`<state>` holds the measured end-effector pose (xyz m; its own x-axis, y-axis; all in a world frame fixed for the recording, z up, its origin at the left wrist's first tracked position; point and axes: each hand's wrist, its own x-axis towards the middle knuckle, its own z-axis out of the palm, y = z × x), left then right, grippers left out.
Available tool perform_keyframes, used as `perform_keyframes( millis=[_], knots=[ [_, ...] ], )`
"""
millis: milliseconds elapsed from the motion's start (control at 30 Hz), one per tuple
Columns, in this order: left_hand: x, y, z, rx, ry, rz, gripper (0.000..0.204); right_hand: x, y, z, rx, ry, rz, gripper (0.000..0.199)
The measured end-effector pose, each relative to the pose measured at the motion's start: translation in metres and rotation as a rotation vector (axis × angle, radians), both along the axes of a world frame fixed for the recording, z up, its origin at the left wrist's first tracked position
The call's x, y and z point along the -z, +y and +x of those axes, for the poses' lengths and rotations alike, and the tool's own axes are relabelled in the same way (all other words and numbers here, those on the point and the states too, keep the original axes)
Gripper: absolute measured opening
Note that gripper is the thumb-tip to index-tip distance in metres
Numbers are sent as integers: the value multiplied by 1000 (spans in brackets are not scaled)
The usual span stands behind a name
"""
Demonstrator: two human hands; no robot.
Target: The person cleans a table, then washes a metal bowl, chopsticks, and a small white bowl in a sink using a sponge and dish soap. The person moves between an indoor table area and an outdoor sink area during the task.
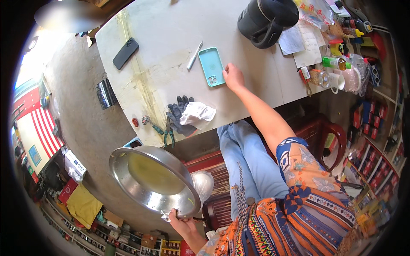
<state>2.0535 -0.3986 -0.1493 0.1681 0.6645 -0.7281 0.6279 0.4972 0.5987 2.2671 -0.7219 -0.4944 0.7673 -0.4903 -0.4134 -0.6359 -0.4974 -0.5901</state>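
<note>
From afar, I'm gripping the tilted steel bowl (171, 198) near the desk (162, 72) with my left hand (184, 225), its fingers pinching the rim. My right hand (233, 77) is reaching over the desk, its fingers curling inward just beside the turquoise-cased phone (212, 65); I'm not able to tell whether they're touching it. That phone is lying right of a white pen (195, 56). Nearer the desk's front edge, green-handled pliers (169, 134) are lying beside a dark glove (175, 112) and a white cloth (198, 112).

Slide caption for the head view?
Left hand holds a metal basin; right hand rests beside a turquoise phone.
</note>
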Motion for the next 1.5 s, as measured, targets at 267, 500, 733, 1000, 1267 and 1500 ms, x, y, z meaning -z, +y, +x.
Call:
perform_keyframes(
  millis=[267, 500, 733, 1000, 1267, 1500],
  knots=[
    [-7, -12, 14, 12, -8, 1, 15, 7, -109, -103, 188, -53, 58, 13],
    [-2, -16, 32, -7, -22, -19, 15, -10, -188, -146, 339, -30, -642, 21],
    [7, -4, 47, -10, -60, -83, 10, -13, -3, 2, 70, -115, 85, 24],
    [22, 24, 86, 39, -40, -80, 16, -2, 72, 128, 109, 314, -3, 35],
    [28, 53, 128, 121, -85, -102, 14, -30, -35, 4, 247, 298, -190, 30],
    [30, 43, 168, 135, -63, -95, 13, -13, -121, -61, 340, 408, -431, 33]
  ],
)
